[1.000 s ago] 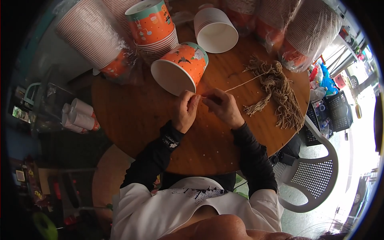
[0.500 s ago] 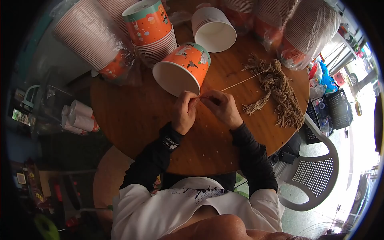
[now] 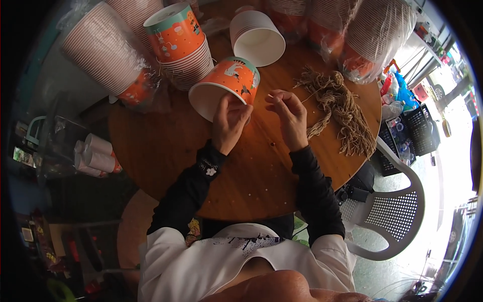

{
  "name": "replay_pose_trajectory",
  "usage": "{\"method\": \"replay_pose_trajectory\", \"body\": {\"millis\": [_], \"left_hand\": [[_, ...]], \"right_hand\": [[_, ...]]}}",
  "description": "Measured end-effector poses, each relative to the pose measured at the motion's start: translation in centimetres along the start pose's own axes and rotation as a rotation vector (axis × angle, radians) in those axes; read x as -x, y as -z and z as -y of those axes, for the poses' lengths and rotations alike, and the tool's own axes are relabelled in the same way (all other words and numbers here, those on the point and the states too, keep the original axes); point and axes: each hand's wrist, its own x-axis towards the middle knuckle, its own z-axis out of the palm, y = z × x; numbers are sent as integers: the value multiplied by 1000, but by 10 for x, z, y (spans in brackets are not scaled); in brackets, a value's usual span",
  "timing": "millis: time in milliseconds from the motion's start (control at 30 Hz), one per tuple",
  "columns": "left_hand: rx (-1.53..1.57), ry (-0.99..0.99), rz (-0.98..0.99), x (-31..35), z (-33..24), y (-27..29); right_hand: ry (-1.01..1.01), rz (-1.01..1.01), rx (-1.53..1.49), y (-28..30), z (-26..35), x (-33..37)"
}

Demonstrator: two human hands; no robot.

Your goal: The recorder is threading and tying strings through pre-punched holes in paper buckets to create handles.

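An orange paper tub (image 3: pixel 236 76) with printed figures lies on its side on the round wooden table (image 3: pixel 251 171), its white mouth turned toward me and to the left. My left hand (image 3: pixel 229 125) is closed at the lower right of its rim, fingers at the mouth and thumb toward the outer wall. Just right of the tub, my right hand (image 3: pixel 291 117) is raised with thumb and forefinger pinched together. A small pale bit shows at its fingertips, apparently an end of twine, too fine to make out. Beyond that hand lies a frayed bundle of brown twine (image 3: pixel 347 118).
White nested tubs (image 3: pixel 259 45) lie behind the orange one. A stack of orange tubs (image 3: pixel 176 38) stands at the back left, with plastic-wrapped stacks (image 3: pixel 103 53) beside it and more wrapped stacks (image 3: pixel 375 40) at the back right. A grey plastic chair (image 3: pixel 395 216) stands right of the table.
My hands, earlier together below the tub's rim, have parted. The left has moved onto the rim; the right has risen beside the tub. The taut strand from the bundle no longer shows.
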Motion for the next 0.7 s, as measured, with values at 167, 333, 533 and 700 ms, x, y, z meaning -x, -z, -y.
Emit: {"method": "replay_pose_trajectory", "body": {"millis": [167,333,533,700], "left_hand": [[-114,157,151,-6,-5,-9],[-172,-49,100,13,-3,-7],[-37,-15,97,25,19,0],[-132,-59,136,25,20,1]], "right_hand": [[64,25,1,-5,-8,3],[124,20,252,-17,-12,9],[98,52,432,-28,-3,19],[54,37,438,-27,-3,20]]}}
